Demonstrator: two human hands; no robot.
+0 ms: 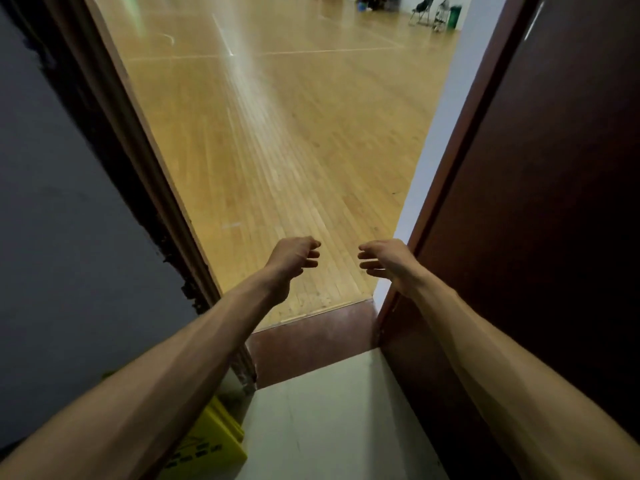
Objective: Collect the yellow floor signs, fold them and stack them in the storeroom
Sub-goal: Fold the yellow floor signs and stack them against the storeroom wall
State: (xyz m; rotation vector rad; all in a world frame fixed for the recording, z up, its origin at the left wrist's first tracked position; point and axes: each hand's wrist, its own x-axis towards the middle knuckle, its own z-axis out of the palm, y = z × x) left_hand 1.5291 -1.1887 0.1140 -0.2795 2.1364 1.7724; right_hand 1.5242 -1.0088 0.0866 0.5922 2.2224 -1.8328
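Both hands, left (pixel 292 259) and right (pixel 384 261), reach forward empty with fingers loosely spread; folded yellow plastic floor signs (pixel 207 441) lean near left.

Pale grey floor (pixel 322 420) in the near room, smooth and bare down the middle. Folded yellow signs (pixel 207 441) stacked flat on it at the lower left, close to the wall, black print on the top face. Red-brown threshold strip (pixel 311 337) across the doorway. Beyond, wooden plank floor (pixel 277 150) with white lines. Far back on it, folding chairs (pixel 424 10) and a green bin (pixel 455 16).
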